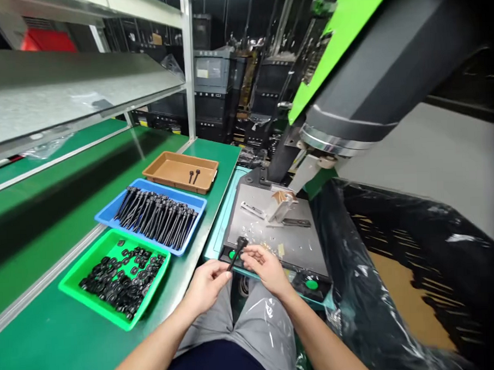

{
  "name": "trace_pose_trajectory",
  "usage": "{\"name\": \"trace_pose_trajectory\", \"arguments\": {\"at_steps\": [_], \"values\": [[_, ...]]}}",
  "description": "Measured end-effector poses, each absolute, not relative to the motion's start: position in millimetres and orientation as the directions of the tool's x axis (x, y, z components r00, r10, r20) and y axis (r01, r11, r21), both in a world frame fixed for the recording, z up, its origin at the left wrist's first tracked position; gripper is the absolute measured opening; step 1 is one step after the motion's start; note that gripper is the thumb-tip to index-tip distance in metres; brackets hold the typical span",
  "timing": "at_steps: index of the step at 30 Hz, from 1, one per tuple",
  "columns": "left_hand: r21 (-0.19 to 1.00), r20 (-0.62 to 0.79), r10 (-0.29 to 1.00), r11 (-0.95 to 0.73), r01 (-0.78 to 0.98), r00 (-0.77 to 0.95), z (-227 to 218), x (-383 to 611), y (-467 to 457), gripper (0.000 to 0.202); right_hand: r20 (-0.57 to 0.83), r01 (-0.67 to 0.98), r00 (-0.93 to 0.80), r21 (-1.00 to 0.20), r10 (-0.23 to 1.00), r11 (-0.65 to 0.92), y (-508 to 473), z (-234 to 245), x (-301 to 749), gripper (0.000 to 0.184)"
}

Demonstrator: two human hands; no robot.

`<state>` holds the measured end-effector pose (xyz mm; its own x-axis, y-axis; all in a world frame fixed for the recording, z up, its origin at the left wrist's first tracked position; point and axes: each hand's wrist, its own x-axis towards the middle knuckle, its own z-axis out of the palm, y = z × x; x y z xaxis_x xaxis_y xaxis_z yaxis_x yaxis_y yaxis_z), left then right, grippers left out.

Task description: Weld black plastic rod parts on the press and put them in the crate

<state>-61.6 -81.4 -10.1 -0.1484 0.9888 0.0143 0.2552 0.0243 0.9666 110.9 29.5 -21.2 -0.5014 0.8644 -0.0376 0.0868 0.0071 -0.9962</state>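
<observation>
Both my hands meet in front of me over the machine's front edge. My left hand is closed on the lower end of a thin black rod. My right hand pinches the same rod near its upper end, where a small black ring sits. To my left lie a blue tray full of several black rods, a green tray of several small black rings, and a brown tray with two finished pieces.
A grey machine plate with a metal fixture sits under a large grey and green press head. Green buttons flank the plate. A black plastic-lined box stands at right. A metal shelf hangs over the green bench.
</observation>
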Motion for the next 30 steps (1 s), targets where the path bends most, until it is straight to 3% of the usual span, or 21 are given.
{"name": "trace_pose_trajectory", "arguments": {"at_steps": [3,9,19,30], "values": [[0.916,0.037,0.954,0.087,0.391,-0.297,8,-111,-109,0.025,-0.073,0.101,-0.519,-0.995,0.852,-0.023,24,-23,117,0.042],[0.658,0.054,0.834,0.384,0.648,-0.549,19,-221,-92,0.036,-0.079,0.084,-0.518,-0.996,0.852,-0.041,20,-35,127,0.044],[0.383,-0.135,0.921,0.389,0.838,-0.366,-2,-219,-27,0.013,-0.101,0.104,-0.418,-0.993,0.903,-0.063,12,-39,152,0.045],[0.277,-0.240,0.913,0.389,0.879,-0.329,-5,-217,-27,0.012,-0.160,0.094,-0.347,-0.986,0.924,-0.135,6,-72,171,0.049]]}}
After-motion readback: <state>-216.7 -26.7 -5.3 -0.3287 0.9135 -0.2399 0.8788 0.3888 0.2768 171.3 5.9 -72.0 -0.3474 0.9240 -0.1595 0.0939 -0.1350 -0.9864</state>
